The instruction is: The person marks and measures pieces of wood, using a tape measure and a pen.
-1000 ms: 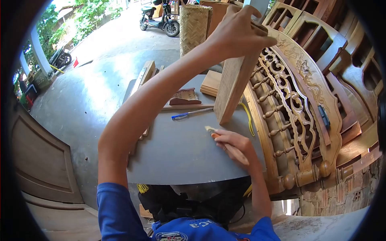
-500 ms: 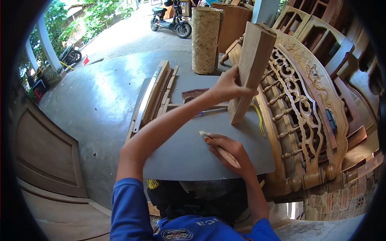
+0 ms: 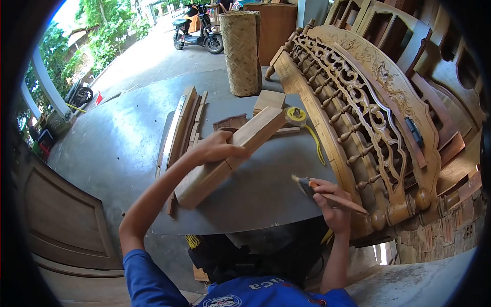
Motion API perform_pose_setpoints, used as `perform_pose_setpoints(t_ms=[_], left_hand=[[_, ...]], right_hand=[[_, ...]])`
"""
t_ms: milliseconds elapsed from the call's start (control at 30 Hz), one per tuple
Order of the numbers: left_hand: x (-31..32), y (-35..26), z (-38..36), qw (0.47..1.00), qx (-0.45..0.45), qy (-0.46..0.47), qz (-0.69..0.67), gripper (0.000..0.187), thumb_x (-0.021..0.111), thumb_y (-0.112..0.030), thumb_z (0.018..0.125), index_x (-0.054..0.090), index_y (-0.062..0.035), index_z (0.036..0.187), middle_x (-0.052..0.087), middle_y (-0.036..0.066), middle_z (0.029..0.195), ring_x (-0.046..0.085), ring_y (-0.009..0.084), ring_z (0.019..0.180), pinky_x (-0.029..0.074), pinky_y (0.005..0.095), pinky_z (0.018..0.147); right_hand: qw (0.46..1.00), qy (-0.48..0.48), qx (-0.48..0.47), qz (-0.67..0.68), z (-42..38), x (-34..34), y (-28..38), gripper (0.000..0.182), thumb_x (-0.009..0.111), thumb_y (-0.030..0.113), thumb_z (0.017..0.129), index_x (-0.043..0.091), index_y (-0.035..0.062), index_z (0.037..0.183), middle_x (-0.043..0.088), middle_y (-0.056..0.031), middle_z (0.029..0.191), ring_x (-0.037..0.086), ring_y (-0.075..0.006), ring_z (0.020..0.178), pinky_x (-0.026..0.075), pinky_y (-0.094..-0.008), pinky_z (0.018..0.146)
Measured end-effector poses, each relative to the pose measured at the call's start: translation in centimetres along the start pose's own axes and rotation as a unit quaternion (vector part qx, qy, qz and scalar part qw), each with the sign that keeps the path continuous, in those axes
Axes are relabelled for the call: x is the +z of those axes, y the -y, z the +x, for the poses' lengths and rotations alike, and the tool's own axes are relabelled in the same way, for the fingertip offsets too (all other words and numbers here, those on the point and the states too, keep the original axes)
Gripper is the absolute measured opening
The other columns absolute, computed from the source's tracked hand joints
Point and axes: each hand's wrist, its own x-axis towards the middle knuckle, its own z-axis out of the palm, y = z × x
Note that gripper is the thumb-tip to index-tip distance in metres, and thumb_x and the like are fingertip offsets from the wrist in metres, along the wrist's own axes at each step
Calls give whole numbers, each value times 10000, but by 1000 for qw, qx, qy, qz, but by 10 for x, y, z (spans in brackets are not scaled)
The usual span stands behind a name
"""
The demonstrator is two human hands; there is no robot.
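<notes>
My left hand (image 3: 219, 147) grips a thick wooden block (image 3: 258, 128), which lies at a slant above the grey tabletop (image 3: 255, 194). Its far end points to the back right, its near end toward me. In my right hand (image 3: 335, 204) is a paintbrush (image 3: 348, 203) with a wooden handle, held over the right part of the table, bristles facing left. Just beyond the block's far end sits a yellow tape measure (image 3: 295, 114) with a yellow strap. Behind the block is another pale wooden piece (image 3: 269, 99), and a small dark brown carved piece (image 3: 230, 123) is partly covered.
Along the table's left side lie a saw (image 3: 171, 125) and several wooden strips (image 3: 193, 120). A carved wooden headboard-like panel (image 3: 358, 107) leans close on the right. A rolled woven mat (image 3: 240, 56) stands behind the table, and a scooter (image 3: 199, 33) is parked farther back.
The block has swung from upright at the right to a slanted, lower position at the left, with my left hand on it. My right hand has moved right with the paintbrush. The view has shifted.
</notes>
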Motion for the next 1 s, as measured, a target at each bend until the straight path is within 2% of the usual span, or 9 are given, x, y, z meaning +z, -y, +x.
perform_pose_setpoints(t_ms=[67, 167, 267, 367, 633, 767, 867, 900, 1000], left_hand=[[4, 4, 1, 999, -24, 2, 24, 696, 696, -519, 589, 620, 48, 985, 625, 151, 851, 601, 229, 785, 449, 299, 704], [9, 12, 5, 1000, 1, -1, -12, 698, 706, -511, 586, 618, 58, 981, 628, 147, 821, 604, 229, 761, 453, 297, 691], [15, 13, 1, 1000, -1, -2, -20, 694, 713, -498, 583, 617, 62, 981, 631, 159, 838, 608, 227, 777, 455, 303, 704], [14, 7, -5, 999, -30, 13, -10, 618, 713, -406, 629, 601, 17, 1065, 620, 134, 909, 588, 195, 843, 435, 290, 763], [1, 6, -27, 980, -50, 33, -190, 536, 627, -381, 708, 567, 17, 1063, 592, 100, 904, 572, 174, 820, 445, 308, 734], [-7, 17, -47, 963, -47, 10, -265, 511, 613, -365, 708, 558, 7, 1055, 589, 99, 901, 555, 164, 861, 420, 297, 777], [-14, 31, -61, 959, -16, -42, -280, 498, 600, -367, 715, 554, 2, 1046, 584, 98, 887, 562, 162, 817, 433, 299, 744], [-19, 34, -67, 953, -20, -49, -298, 488, 592, -359, 716, 547, 17, 1023, 576, 108, 896, 572, 165, 773, 470, 303, 687], [-22, 57, -84, 916, 48, -110, -382, 499, 596, -357, 710, 534, 41, 1005, 568, 127, 919, 583, 179, 748, 505, 311, 632]], right_hand=[[1000, 3, -15, 4, 0, -2, -3, 152, 658, 108, 805, 605, 17, 915, 637, -163, 1036, 636, -225, 910, 509, -291, 768], [1000, -2, -13, 9, -4, -5, -4, 150, 654, 109, 807, 602, 18, 914, 635, -167, 1040, 632, -229, 922, 506, -300, 781], [1000, -19, 4, 12, -10, -8, -6, 145, 647, 113, 814, 594, 17, 909, 634, -170, 1042, 627, -235, 937, 496, -311, 805], [999, -29, 5, 13, -12, -8, -8, 145, 639, 119, 821, 583, 16, 905, 632, -175, 1046, 620, -244, 953, 486, -322, 828], [999, -35, 7, -9, -13, -8, -6, 157, 635, 134, 826, 568, 15, 903, 624, -184, 1047, 607, -249, 956, 474, -333, 845], [999, -40, 19, -23, -10, -9, -7, 188, 656, 144, 810, 573, 17, 921, 622, -159, 1039, 588, -232, 969, 454, -328, 867], [997, -40, 49, -40, 1, -7, -2, 215, 668, 151, 799, 569, 10, 928, 610, -147, 1057, 568, -220, 995, 431, -321, 894], [996, -46, 64, -50, 7, -3, 1, 212, 665, 146, 799, 568, 8, 926, 609, -147, 1060, 566, -219, 998, 427, -321, 899], [996, -37, 80, -34, 32, 3, -10, 211, 667, 126, 792, 570, -5, 925, 603, -153, 1078, 562, -213, 1008, 419, -323, 918]])
